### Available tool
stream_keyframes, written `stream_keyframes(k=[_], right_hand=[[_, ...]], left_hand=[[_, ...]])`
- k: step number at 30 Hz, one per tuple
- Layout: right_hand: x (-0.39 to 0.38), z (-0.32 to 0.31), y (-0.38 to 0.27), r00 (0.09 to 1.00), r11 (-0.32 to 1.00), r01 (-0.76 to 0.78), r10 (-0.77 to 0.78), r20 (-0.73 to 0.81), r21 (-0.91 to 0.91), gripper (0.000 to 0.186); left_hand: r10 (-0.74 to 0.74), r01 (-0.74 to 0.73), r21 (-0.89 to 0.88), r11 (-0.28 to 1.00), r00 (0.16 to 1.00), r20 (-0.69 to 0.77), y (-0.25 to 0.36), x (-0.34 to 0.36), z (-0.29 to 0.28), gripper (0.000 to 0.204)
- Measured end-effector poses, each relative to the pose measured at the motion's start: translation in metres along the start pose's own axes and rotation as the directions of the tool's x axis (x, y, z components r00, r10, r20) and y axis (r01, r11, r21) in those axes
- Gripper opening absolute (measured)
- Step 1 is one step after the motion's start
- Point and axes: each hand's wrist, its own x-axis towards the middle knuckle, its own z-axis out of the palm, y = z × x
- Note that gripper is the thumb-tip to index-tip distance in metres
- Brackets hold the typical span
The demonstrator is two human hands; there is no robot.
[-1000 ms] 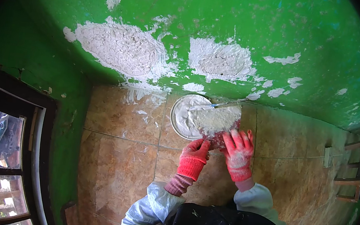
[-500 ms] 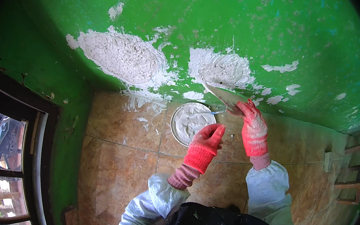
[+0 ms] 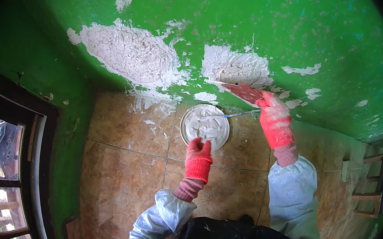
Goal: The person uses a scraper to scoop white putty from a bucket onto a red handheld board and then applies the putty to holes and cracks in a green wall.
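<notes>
My right hand [image 3: 276,122], in a dusty red glove, grips a flat reddish board [image 3: 242,92] smeared with pale paste, its far edge at the lower margin of the right plaster patch [image 3: 235,63] on the green wall. My left hand [image 3: 199,158], also red-gloved, is at the near rim of a round container of white paste [image 3: 199,130], fingers loosely bent and apart, with nothing visible in them. A long thin tool [image 3: 227,115] lies across the container, its far right end below my right hand.
A larger plaster patch [image 3: 128,53] covers the wall at left, with paste streaks on the tiled floor [image 3: 124,173] below. A dark-framed window or glazed door [image 3: 27,157] stands at left. Wooden framed pieces [image 3: 366,198] are at the right edge, beside a small pale block [image 3: 345,170].
My right hand has risen with the board from over the container to the wall and tilted it. My left hand has let go of the board and drawn down and left.
</notes>
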Motion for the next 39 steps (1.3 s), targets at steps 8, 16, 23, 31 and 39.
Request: stream_keyframes(k=[8,16,23,31,39], right_hand=[[0.001,0.002,0.022,0.974,0.968,-0.212,0.221,-0.058,0.133,0.022],[0.001,-0.004,0.013,0.964,0.918,-0.214,0.253,-0.077,0.335,0.021],[0.012,-0.004,-0.001,0.969,0.965,-0.154,0.189,-0.157,0.212,0.020],[0.016,0.015,0.009,0.967,0.951,-0.140,0.191,-0.167,0.277,0.019],[-0.029,0.009,0.008,0.919,0.901,0.391,-0.395,0.020,-0.190,0.037]], left_hand=[[0.281,-0.177,0.539,0.824,0.953,-0.116,0.005,0.026,-0.048,0.043],[0.161,-0.113,0.499,0.859,0.986,-0.054,0.002,0.050,-0.051,0.028],[0.174,-0.113,0.660,0.743,0.984,-0.027,-0.005,0.054,-0.053,0.026],[0.076,-0.056,0.487,0.872,0.997,-0.021,-0.021,0.037,-0.064,0.027],[0.038,-0.042,0.471,0.881,0.999,0.016,0.002,0.025,-0.077,0.025]])
